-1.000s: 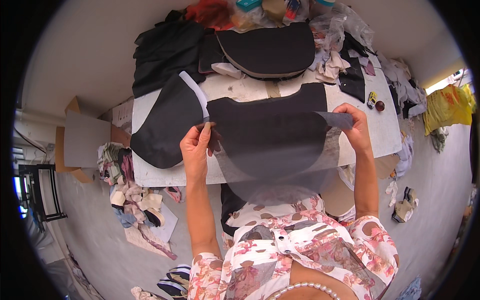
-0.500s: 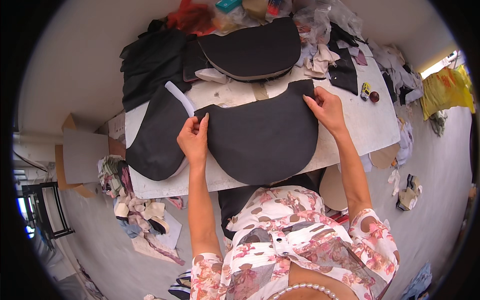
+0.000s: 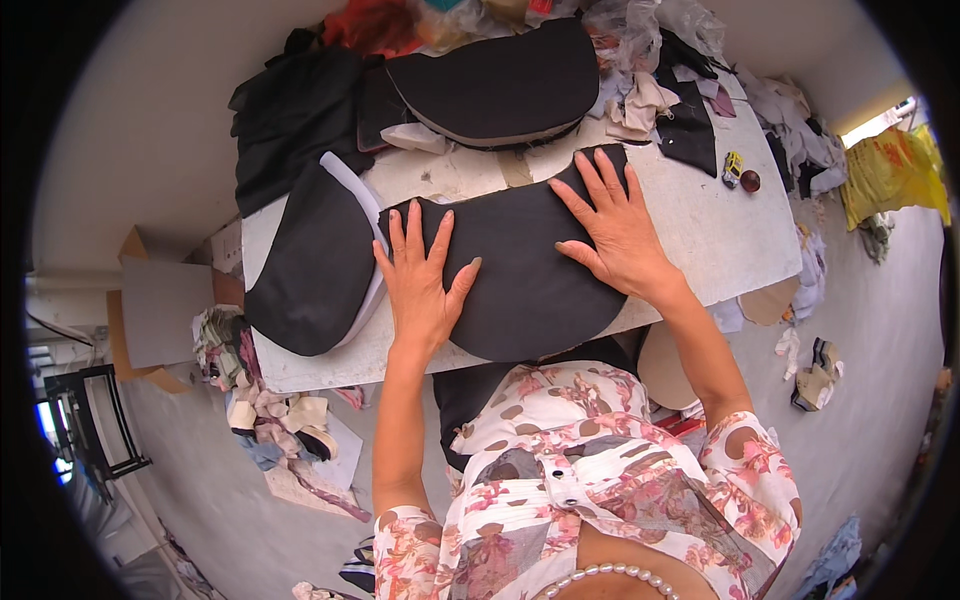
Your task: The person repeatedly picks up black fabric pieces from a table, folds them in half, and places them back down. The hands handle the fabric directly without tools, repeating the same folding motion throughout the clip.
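A black fabric piece with a rounded near edge and a scooped far edge (image 3: 520, 290) lies flat on the white table in front of me. My left hand (image 3: 420, 285) rests on its left end, fingers spread. On its right end lies my right hand (image 3: 615, 225), palm down and fingers apart. Left of the piece is a stack of similar black pieces (image 3: 305, 270) with a pale layer (image 3: 352, 185) showing along its edge. Beyond my hands sits a thick stack of black cut pieces (image 3: 500, 80) with a pale edge.
The white table (image 3: 720, 240) carries black cloth (image 3: 290, 120), fabric scraps (image 3: 640, 105), plastic bags (image 3: 640, 35), a small yellow toy car (image 3: 733, 168) and a dark red ball (image 3: 750, 181). A cardboard box (image 3: 165, 310) and a scrap heap (image 3: 285, 420) stand left; a yellow bag (image 3: 890, 175) hangs right.
Both hands have let go of the black piece's upper corners and now lie spread on top of it. The piece has shifted slightly away and left, and rests flat.
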A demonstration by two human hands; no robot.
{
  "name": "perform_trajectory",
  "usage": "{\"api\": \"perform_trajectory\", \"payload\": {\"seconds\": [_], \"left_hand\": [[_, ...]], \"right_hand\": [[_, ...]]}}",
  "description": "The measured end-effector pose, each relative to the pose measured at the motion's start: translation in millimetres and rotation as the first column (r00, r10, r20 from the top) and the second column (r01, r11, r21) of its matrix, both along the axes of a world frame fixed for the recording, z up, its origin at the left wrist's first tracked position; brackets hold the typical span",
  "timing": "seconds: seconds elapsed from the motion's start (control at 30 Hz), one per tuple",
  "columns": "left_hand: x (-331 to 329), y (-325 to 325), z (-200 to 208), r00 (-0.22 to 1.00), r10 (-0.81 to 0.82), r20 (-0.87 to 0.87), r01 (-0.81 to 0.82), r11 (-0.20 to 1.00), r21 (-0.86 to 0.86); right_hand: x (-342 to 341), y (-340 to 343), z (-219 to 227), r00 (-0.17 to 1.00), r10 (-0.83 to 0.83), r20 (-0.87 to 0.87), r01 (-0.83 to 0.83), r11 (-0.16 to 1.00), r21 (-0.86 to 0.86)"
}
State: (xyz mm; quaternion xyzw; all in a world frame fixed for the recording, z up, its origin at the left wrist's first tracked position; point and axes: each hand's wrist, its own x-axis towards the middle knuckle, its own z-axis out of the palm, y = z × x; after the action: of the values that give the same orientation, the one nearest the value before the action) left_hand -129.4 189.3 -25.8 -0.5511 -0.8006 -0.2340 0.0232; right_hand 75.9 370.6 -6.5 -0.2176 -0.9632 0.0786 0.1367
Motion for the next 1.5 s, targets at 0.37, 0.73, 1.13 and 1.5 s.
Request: {"api": "perform_trajectory", "payload": {"seconds": [0.37,0.73,1.13,1.5], "left_hand": [[-0.9,-5.0,-2.5,0.993,-0.010,0.117,-0.007,0.990,0.138],[-27.5,-18.6,35.0,0.977,0.087,0.194,-0.174,0.852,0.493],[-90.8,80.6,32.4,-0.080,-0.225,0.971,-0.507,0.848,0.154],[-82.4,101.5,68.1,0.828,-0.132,0.546,-0.262,0.769,0.583]], "right_hand": [[-42.9,23.4,31.9,0.903,0.035,-0.429,0.008,0.995,0.097],[-251.1,101.4,-9.0,0.954,-0.095,-0.285,0.071,0.993,-0.094],[-223.6,80.3,27.9,0.905,0.027,-0.425,-0.158,0.949,-0.274],[-194.3,90.5,76.2,0.863,0.438,-0.251,-0.491,0.842,-0.222]]}}
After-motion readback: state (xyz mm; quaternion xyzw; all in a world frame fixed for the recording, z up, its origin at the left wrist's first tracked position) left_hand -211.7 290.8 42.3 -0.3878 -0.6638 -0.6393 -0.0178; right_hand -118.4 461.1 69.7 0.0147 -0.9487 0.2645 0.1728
